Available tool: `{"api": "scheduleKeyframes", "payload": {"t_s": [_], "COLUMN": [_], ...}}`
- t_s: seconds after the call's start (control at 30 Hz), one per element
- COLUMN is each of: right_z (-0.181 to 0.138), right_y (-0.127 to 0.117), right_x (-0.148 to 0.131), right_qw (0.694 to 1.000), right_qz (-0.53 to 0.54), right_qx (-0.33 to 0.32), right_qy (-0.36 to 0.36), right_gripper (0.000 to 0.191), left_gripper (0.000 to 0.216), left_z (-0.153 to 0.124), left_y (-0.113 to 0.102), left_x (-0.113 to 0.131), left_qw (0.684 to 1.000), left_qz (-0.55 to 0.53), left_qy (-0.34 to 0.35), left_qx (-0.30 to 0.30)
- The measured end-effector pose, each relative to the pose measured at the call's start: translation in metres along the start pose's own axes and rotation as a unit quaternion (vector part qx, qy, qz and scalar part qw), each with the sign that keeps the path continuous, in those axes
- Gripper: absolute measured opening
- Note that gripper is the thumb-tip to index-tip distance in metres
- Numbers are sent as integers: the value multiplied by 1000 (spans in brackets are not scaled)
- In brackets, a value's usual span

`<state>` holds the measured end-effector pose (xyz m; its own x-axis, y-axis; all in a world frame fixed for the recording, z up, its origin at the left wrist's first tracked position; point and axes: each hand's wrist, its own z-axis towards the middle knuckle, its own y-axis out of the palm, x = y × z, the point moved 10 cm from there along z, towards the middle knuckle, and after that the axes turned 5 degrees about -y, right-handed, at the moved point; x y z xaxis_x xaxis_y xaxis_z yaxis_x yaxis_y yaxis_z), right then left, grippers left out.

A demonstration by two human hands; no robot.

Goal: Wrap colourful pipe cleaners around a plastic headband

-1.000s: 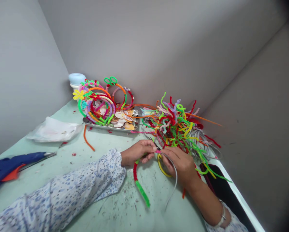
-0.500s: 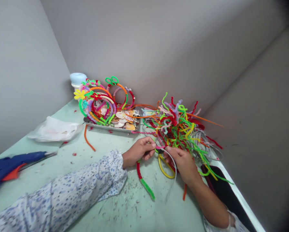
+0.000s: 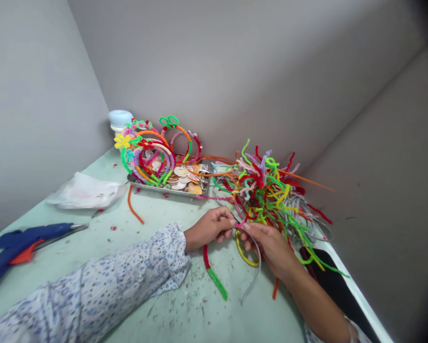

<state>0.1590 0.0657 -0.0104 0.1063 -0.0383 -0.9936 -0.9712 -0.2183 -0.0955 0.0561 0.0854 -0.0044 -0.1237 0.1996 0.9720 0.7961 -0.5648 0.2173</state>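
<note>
A thin headband hoop hangs from my two hands over the table. Its left end is wrapped in red and green pipe cleaner, while its right end is bare grey. My left hand is closed in a pinch at the top of the headband. Close beside it, my right hand pinches a short pink pipe cleaner against the hoop. Fingers hide part of the band between them. Behind the right hand a yellow loop rests on the table.
A large heap of coloured pipe cleaners lies behind my right hand. At the back, finished headbands stand in a metal tray of cut-out pieces. A plastic bag and blue-handled pliers lie left. A dark flat object is at right.
My fingertips have shifted slightly along the pink pipe cleaner, and less of it shows between them. The whole view has moved a little, with the scene sitting slightly lower and further right.
</note>
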Motion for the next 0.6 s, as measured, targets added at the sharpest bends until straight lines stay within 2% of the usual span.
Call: {"api": "scheduleKeyframes", "payload": {"t_s": [0.13,0.23,0.4,0.6], "right_z": [0,0,-1,-5], "right_y": [1,0,-6,-6], "right_x": [1,-3,-10,-13], "right_qw": [1000,999,992,979], "right_qz": [13,-17,-101,-161], "right_qx": [6,28,69,86], "right_qy": [10,4,-33,-86], "right_gripper": [33,32,29,26], "left_gripper": [24,26,26,25], "left_z": [0,1,2,2], "left_y": [0,0,0,1], "left_x": [-3,-5,-6,-7], "left_qw": [1000,1000,999,999], "left_qz": [-4,-14,-16,-24], "left_qy": [-8,-23,-32,-35], "left_qx": [-3,-8,-8,-12]}}
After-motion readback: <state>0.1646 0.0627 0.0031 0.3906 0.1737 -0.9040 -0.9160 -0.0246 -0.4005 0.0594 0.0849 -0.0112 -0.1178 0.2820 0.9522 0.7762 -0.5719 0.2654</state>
